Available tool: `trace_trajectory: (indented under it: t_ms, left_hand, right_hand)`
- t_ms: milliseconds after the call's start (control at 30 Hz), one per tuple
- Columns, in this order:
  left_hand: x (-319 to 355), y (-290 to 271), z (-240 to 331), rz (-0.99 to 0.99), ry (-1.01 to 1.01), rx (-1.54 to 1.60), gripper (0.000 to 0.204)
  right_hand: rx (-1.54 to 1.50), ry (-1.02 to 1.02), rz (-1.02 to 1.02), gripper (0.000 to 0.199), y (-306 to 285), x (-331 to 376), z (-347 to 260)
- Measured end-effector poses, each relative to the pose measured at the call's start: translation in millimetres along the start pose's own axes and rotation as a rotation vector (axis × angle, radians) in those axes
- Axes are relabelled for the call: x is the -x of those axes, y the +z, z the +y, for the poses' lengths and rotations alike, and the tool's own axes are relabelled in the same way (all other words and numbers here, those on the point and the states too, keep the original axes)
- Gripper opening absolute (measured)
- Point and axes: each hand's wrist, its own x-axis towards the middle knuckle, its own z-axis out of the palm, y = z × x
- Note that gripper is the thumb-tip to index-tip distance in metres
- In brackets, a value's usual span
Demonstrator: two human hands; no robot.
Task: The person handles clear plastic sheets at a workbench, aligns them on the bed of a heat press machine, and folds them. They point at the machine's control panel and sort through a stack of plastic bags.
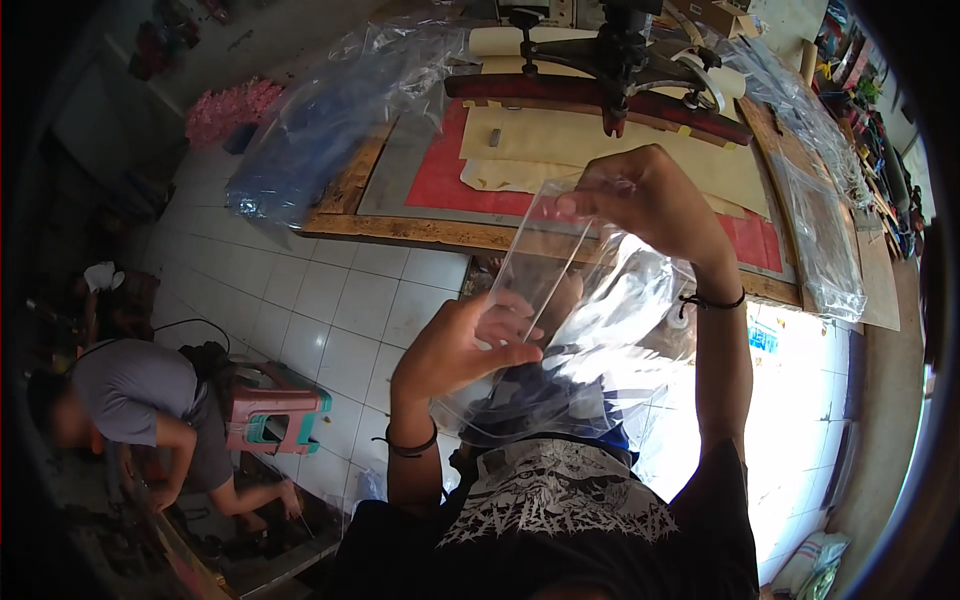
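Note:
I hold a clear plastic bag (590, 330) up in front of my chest. My right hand (645, 195) pinches its top edge, raised above the wooden table's near edge. Lower down, my left hand (465, 345) grips the bag's left side, with fingers curled over the film. The bag hangs crumpled between both hands, over my black printed shirt (560, 510). Both wrists wear thin black bands.
A wooden work table (400, 228) carries a red mat (440, 175), tan sheets and a dark metal press (610, 60). Piles of clear plastic bags lie on its left (320, 130) and right (825, 230). At left a person in grey crouches by a pink stool (275, 410) on the white tiled floor.

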Motion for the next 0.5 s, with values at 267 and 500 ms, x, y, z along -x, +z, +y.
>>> trace_trajectory:
  t_ms: [267, 500]
  left_hand:
    - [7.7, -6.4, -41.9, 0.283, 0.014, 0.250, 0.013]
    - [16.6, -29.3, -72.6, 0.484, 0.047, 0.304, 0.013]
  right_hand:
    - [0.435, -0.005, -0.440, 0.083, -61.1, 28.4, 24.1]
    - [0.126, 0.194, -0.080, 0.082, -59.4, 80.0, 89.6]
